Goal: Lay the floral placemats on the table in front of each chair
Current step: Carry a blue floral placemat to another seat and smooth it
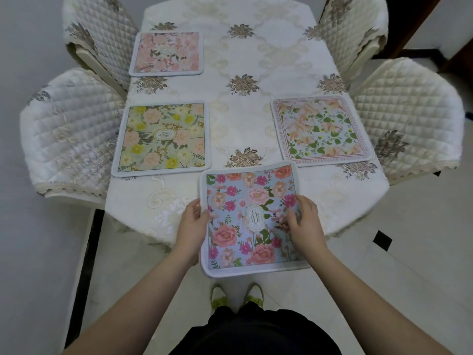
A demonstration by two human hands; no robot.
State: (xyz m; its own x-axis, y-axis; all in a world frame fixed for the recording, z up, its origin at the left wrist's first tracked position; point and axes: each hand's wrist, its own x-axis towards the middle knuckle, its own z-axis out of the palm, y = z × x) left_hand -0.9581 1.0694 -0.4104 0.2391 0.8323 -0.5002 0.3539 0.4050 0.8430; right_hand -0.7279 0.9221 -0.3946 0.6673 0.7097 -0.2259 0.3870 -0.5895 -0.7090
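Gripping the blue floral placemat (252,219) by both side edges, left hand (190,226) and right hand (304,224) keep it level above the table (256,60), likely bound for the uncovered far-right chair (355,26).

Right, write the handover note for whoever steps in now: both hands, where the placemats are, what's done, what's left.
Left hand: holds the left edge of the blue floral placemat.
Right hand: fingers on the same mat's right side; its grip is hard to make out.
That mat half overhangs the near table edge, not yet laid.
Done: pink placemat far left, yellow-green placemat near left, peach-and-green placemat near right, each by a chair.
Left: the far right chair has no mat before it; the held one probably goes there.
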